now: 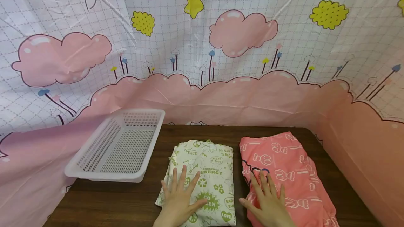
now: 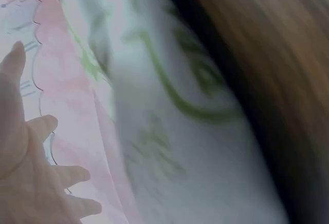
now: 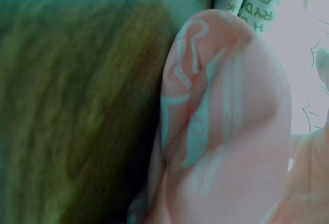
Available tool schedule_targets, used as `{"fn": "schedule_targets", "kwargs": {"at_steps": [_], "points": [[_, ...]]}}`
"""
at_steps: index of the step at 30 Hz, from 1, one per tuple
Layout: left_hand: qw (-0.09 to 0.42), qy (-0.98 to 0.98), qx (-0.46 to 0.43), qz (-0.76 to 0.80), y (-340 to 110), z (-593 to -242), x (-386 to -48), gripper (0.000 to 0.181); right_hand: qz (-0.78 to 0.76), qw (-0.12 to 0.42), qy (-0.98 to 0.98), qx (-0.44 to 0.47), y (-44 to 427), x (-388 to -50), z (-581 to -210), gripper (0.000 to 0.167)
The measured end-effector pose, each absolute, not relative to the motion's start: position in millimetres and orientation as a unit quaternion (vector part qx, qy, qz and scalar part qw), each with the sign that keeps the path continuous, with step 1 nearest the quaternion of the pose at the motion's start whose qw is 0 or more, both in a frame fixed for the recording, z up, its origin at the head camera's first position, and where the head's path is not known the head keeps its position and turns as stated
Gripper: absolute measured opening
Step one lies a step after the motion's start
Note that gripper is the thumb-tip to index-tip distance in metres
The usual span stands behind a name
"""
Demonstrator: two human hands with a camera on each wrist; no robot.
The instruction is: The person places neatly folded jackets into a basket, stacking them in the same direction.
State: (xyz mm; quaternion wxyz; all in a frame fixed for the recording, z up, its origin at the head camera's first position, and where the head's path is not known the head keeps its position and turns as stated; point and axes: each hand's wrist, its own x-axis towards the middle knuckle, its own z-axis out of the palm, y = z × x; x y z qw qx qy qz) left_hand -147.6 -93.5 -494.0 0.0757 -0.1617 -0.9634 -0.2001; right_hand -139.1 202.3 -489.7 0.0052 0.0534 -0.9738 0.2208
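My left hand (image 1: 179,200) lies over a folded white cloth (image 1: 217,178) with green lettering, its fingers spread and straight. To its right, my right hand (image 1: 268,202) is spread over a folded pink cloth (image 1: 293,171) with white bunny and stripe prints. Whether the palms press on the fabric cannot be told. In the left wrist view the white cloth's edge (image 2: 169,147) appears close up and blurred, with the fingers (image 2: 72,175) at the left. The right wrist view shows a rounded fold of the pink cloth (image 3: 247,116), with part of my hand (image 3: 308,178) at the right edge.
A white perforated plastic basket (image 1: 148,157) stands on the left of the dark wooden table (image 1: 110,202). A curtain (image 1: 202,101) with pink clouds and stars hangs behind and along both sides of the table.
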Motion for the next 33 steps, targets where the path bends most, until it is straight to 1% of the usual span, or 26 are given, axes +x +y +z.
{"fn": "schedule_targets", "kwargs": {"at_steps": [3,7,14,17,21,24,27,30,33], "points": [[0.075,-0.957,-0.177,-0.217,-81.6,-490.6,-148.2,0.075,0.22,0.037,-0.973,0.064,206.9,-137.4,-488.2,0.087],[0.063,-0.942,-0.179,-0.276,-60.6,-482.8,-148.7,0.072,0.226,0.078,-0.968,0.077,217.0,-135.5,-482.3,0.076],[0.032,-0.901,-0.173,-0.396,-22.0,-468.1,-151.0,0.058,0.305,0.061,-0.945,0.097,259.0,-134.5,-460.7,0.065],[-0.01,-0.883,-0.177,-0.435,-5.1,-464.2,-155.9,0.054,0.329,0.068,-0.935,0.111,286.4,-135.2,-452.3,0.061],[-0.079,-0.849,-0.176,-0.492,17.1,-464.8,-164.9,0.051,0.334,0.098,-0.929,0.127,327.6,-136.9,-448.7,0.058],[-0.109,-0.827,-0.166,-0.527,33.9,-468.0,-172.4,0.052,0.343,0.115,-0.92,0.153,357.9,-139.7,-451.3,0.058],[-0.132,-0.807,-0.141,-0.559,48.9,-470.9,-179.4,0.052,0.366,0.113,-0.904,0.19,385.3,-143.7,-454.9,0.059],[-0.141,-0.793,-0.114,-0.582,61.1,-474.5,-185.7,0.053,0.378,0.114,-0.897,0.199,407.7,-148.7,-460.9,0.06],[-0.134,-0.789,-0.084,-0.594,72.4,-480.3,-191.0,0.055,0.381,0.098,-0.903,0.171,426.0,-152.7,-468.1,0.058]]}}
